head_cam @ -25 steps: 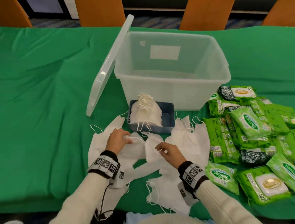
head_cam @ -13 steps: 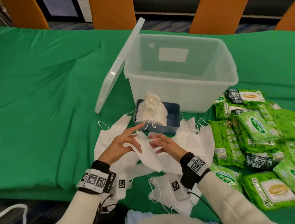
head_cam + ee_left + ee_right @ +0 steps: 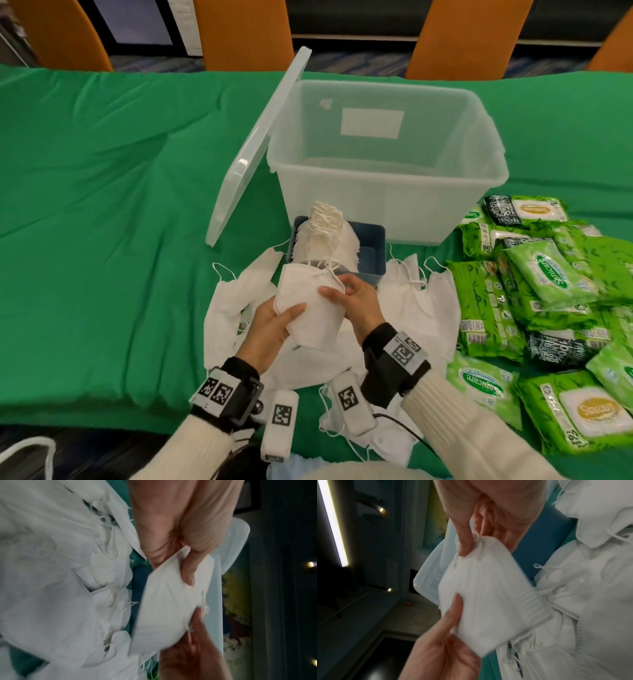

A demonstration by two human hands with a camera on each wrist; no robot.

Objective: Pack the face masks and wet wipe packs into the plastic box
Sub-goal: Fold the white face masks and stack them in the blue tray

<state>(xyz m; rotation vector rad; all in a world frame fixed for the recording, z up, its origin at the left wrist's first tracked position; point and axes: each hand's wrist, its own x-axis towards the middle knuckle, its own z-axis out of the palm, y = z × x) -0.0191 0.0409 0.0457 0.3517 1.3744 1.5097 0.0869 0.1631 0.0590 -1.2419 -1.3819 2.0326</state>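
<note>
While the left hand [image 3: 270, 325] pinches a face mask [image 3: 310, 303], the right hand [image 3: 356, 303] apparently grips its edge.

1. The head view is bright and evenly lit from above; the green cloth-covered table [image 3: 102, 205] shows only soft shadows in its folds
2. The translucent plastic box [image 3: 383, 192] carries a mild sheen, no hard glare
3. Wide-angle distortion bows the table's far edge and tilts the orange chair backs [image 3: 239, 31] outward
4. Both wrist views are dimmer, with dark, murky backgrounds
5. In the right wrist view, a bright white light strip [image 3: 332, 524] glares at the left edge
6. In the left wrist view, small lamps [image 3: 310, 564] bloom
7. Motion blur smears the folded white face mask [image 3: 169, 605] and nearby fingertips in both wrist views; backgrounds are out of focus
</note>
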